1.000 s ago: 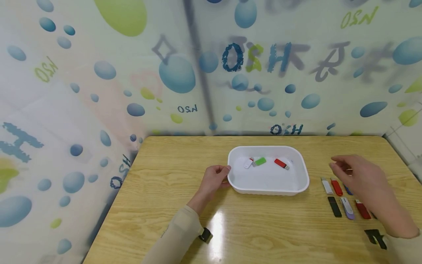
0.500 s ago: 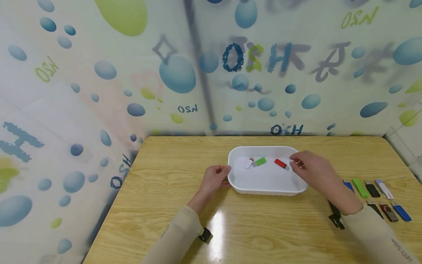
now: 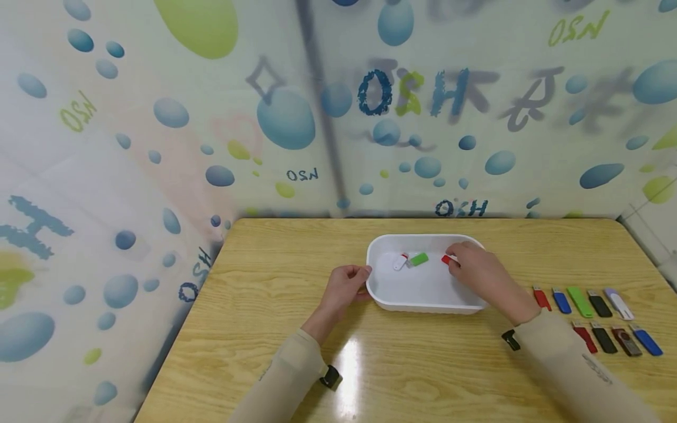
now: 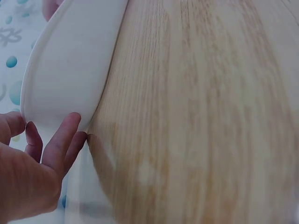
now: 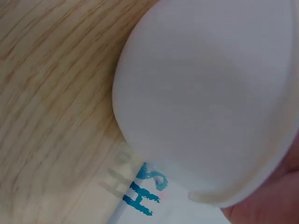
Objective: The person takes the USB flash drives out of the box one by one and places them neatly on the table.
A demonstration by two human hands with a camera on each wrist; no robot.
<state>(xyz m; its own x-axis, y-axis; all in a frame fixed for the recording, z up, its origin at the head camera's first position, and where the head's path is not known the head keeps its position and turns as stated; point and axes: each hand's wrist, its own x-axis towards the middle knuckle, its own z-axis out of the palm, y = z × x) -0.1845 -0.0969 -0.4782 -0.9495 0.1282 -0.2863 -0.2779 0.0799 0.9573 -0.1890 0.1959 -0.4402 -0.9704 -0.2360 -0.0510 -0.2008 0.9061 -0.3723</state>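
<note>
A white plastic tray (image 3: 428, 305) stands on the table. My left hand (image 3: 342, 289) holds its left end, thumb at the rim and fingers against the outer wall, as the left wrist view also shows. My right hand (image 3: 473, 271) reaches into the tray's right side. Its thumb and index finger close around a red USB drive (image 3: 446, 259), whose right part they hide. To the left of it in the tray lie a green USB drive (image 3: 419, 259) and a white one with a red end (image 3: 400, 262). In the right wrist view the tray wall (image 5: 196, 93) hides most of the hand.
Two rows of USB drives lie on the wooden table (image 3: 254, 329) right of the tray, including a green drive (image 3: 580, 302), a purple-white drive (image 3: 619, 304) and a blue drive (image 3: 647, 341). My right sleeve (image 3: 576, 364) covers the rows' left end. A patterned curtain (image 3: 317, 176) hangs behind the table.
My right hand has moved left from above the rows of USB drives into the tray, onto the red drive. The left hand and the tray have stayed put.
</note>
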